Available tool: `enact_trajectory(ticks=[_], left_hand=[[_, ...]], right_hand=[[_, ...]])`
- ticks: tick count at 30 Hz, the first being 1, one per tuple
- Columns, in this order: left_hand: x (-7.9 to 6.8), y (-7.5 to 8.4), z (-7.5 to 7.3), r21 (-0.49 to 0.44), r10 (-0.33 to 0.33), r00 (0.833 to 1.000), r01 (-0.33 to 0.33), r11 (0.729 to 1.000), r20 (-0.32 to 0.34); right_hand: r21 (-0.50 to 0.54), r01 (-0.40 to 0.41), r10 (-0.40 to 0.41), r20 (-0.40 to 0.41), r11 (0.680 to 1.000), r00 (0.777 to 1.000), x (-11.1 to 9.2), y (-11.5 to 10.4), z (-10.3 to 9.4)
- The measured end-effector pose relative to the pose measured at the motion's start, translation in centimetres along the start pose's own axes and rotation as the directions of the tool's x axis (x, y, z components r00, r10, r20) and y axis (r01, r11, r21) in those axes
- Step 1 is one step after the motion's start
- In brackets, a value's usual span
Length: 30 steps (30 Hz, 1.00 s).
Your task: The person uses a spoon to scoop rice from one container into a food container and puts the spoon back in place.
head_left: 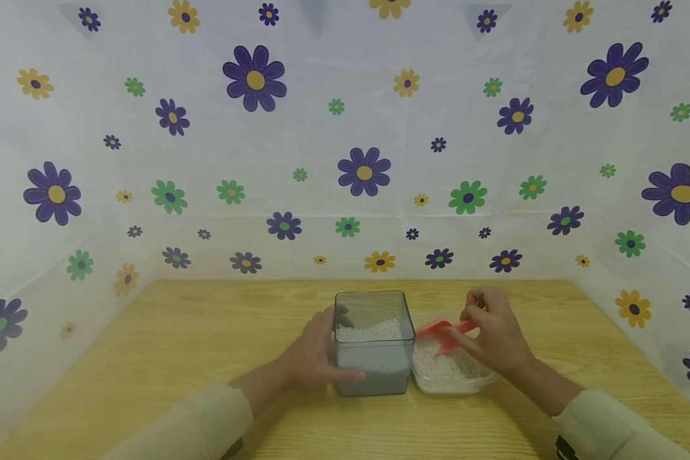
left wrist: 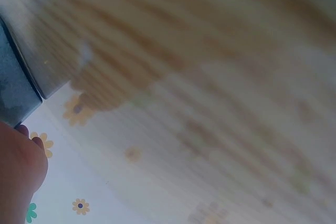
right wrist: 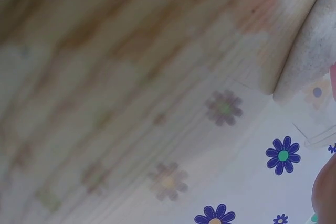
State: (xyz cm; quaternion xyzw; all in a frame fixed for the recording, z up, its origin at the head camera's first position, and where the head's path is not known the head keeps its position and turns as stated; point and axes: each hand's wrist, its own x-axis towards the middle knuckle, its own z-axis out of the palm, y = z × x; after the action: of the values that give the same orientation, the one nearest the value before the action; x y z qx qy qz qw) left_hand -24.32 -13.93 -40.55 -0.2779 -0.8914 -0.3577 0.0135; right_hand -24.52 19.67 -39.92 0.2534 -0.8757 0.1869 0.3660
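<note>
A square, see-through grey container (head_left: 374, 377) stands upright on the table with white rice-like grains (head_left: 374, 331) inside. My left hand (head_left: 310, 354) grips its left side, thumb across the front and fingers towards the back. Right beside it sits a low clear plastic tub (head_left: 457, 387) holding more of the grains. Over that tub my right hand (head_left: 497, 335) pinches the handle of a pinkish-red scoop (head_left: 434, 328), whose head is by the container's right side. In the left wrist view, the container (left wrist: 13, 77) and left hand (left wrist: 21, 166) show only at the edge.
The wood-grain table (head_left: 207, 332) runs back to a white sheet (head_left: 316, 128) printed with purple, green and yellow flowers. That sheet also encloses the left and right sides.
</note>
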Motion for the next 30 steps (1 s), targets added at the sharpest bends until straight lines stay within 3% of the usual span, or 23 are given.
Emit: enact_trajectory(ticks=[11, 30], left_hand=[[-0.08, -0.02, -0.02, 0.009, 0.006, 1.000, -0.006, 1.000, -0.014], [0.12, -0.19, -0.02, 0.017, 0.009, 1.000, -0.009, 1.000, -0.006]], right_hand=[[-0.030, 0.022, -0.022, -0.014, 0.999, 1.000, 0.06, -0.05, -0.10], [0.000, 0.154, -0.153, -0.146, 0.988, 0.977, -0.02, 0.40, -0.21]])
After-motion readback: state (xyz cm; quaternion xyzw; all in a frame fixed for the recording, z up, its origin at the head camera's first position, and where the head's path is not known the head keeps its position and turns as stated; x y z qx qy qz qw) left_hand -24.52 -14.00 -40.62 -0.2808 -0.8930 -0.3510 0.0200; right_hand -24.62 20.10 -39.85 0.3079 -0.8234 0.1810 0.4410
